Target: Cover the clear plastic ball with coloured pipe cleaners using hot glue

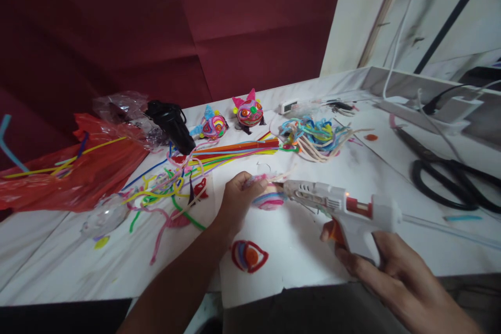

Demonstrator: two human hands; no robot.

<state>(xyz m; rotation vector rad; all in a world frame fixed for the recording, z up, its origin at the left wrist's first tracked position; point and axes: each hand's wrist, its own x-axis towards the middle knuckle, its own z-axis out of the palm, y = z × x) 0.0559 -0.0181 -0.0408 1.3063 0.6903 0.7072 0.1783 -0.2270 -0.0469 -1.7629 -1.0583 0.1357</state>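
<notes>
My left hand (241, 194) pinches a small craft piece (270, 198) made of pink, blue and pale pipe cleaners, held over a white sheet (250, 289). In my right hand (376, 266) is a white hot glue gun (336, 203), with a finger at its orange trigger. The gun's nozzle points left and meets or nearly meets the right side of the piece; actual contact is too small to tell. Below the hands, an eye-shaped piece (249, 257) with a red outline and orange centre lies on the sheet.
Behind are two colourful animal-face crafts (250, 109), a black bottle (171, 124) and bundled pipe cleaners (235, 150). Loose pipe cleaners (168, 188) and a red plastic bag (102, 151) lie left. Large black scissors (442, 167) and a power strip (422, 115) are at right.
</notes>
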